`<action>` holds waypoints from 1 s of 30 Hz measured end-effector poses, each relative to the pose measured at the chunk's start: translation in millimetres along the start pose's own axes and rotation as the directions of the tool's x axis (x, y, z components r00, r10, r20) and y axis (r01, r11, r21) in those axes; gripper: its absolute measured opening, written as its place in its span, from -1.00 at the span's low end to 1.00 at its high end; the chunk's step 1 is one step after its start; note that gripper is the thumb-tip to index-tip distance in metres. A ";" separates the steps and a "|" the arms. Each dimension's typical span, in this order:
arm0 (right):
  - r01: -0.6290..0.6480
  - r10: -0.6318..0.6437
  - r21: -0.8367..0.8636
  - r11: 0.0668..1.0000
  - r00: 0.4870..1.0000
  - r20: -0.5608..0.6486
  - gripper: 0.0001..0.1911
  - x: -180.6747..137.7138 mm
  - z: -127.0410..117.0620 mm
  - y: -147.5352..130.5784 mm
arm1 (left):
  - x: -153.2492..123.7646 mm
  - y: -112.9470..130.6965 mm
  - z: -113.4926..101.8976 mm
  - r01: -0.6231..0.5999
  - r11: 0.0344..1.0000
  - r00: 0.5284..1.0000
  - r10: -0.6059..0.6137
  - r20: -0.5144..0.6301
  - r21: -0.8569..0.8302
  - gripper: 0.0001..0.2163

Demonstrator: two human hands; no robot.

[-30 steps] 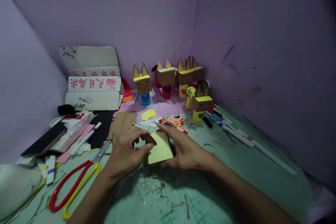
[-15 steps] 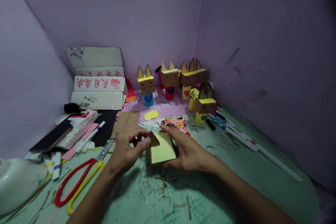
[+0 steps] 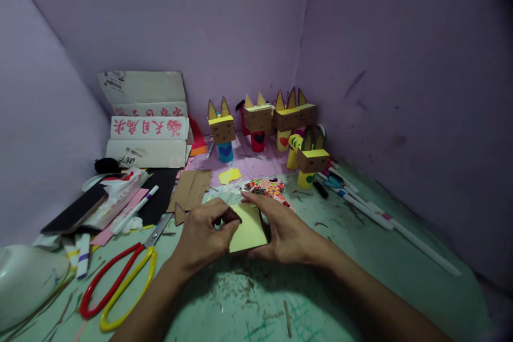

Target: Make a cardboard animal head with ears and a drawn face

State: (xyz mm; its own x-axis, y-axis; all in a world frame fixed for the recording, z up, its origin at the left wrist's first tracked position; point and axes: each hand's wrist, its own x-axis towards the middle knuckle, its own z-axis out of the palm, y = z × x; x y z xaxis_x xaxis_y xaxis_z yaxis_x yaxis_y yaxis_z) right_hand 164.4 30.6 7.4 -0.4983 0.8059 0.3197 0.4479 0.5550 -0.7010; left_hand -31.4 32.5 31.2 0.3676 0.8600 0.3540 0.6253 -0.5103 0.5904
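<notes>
My right hand grips a small cardboard box with a pale yellow top, thumb at the near side and fingers along the far and right sides. Over the box's left edge, my left hand pinches a small brown cardboard triangle, mostly covered by the fingers. Whether the triangle touches the box top I cannot tell. Another brown triangle lies left of my left hand, by a piece of cardboard. Scissors with red and yellow handles lie near my left forearm.
Several box-headed figures with pointed ears, one with a blue body, stand at the back. Markers lie along the right. A folded white carton leans on the back wall. A white rounded container sits front left.
My left hand has closed in over the box's left edge with the triangle, now more hidden by the fingers. My right hand stays on the box.
</notes>
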 end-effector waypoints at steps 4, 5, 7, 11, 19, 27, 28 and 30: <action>-0.019 0.019 -0.006 1.000 1.000 0.012 0.09 0.2 -1.0 -0.5 | -0.3 -1.0 0.8 -0.043 0.998 0.999 0.043 -0.012 -0.049 -0.88; -0.021 0.021 -0.008 1.000 1.000 0.014 0.08 0.1 -1.2 -0.6 | -0.4 -1.3 1.2 -0.045 0.997 0.999 0.044 -0.012 -0.060 -0.87; -0.021 0.021 -0.014 1.000 1.000 0.017 0.07 -0.1 -1.6 -0.6 | -0.4 -1.8 1.9 -0.040 0.996 0.999 0.040 -0.011 -0.076 -0.88; -0.023 0.023 -0.015 1.000 1.000 0.017 0.08 0.1 -1.6 -0.3 | -0.3 -1.7 -0.4 -0.015 0.996 1.000 0.014 -0.011 -0.086 -0.90; -0.031 0.030 0.034 0.999 0.999 0.015 0.06 1.6 -1.7 -1.8 | -1.6 -3.8 -16.7 0.025 0.991 0.988 -0.045 -0.149 -0.134 -0.88; -0.028 0.028 0.021 0.999 1.000 0.006 0.05 1.2 -1.0 -0.5 | -11.4 -9.9 -14.9 0.088 0.966 0.974 -0.134 -0.185 -0.242 -0.82; -0.023 0.023 0.019 1.000 1.000 0.003 0.05 1.1 -0.8 -0.6 | -13.0 -11.2 -14.3 0.092 0.965 0.972 -0.141 -0.188 -0.247 -0.82; -0.012 0.012 0.018 1.000 1.000 -0.002 0.05 1.1 -0.5 -1.1 | -15.5 -13.2 -13.0 0.090 0.966 0.972 -0.138 -0.189 -0.241 -0.85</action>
State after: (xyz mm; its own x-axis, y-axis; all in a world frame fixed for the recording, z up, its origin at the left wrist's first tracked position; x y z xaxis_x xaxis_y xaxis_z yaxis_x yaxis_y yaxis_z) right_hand 163.8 31.0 8.8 -0.4912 0.8129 0.3129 0.4406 0.5417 -0.7158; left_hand -54.3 25.8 27.3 0.1411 0.9058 0.3996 0.4712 -0.4165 0.7775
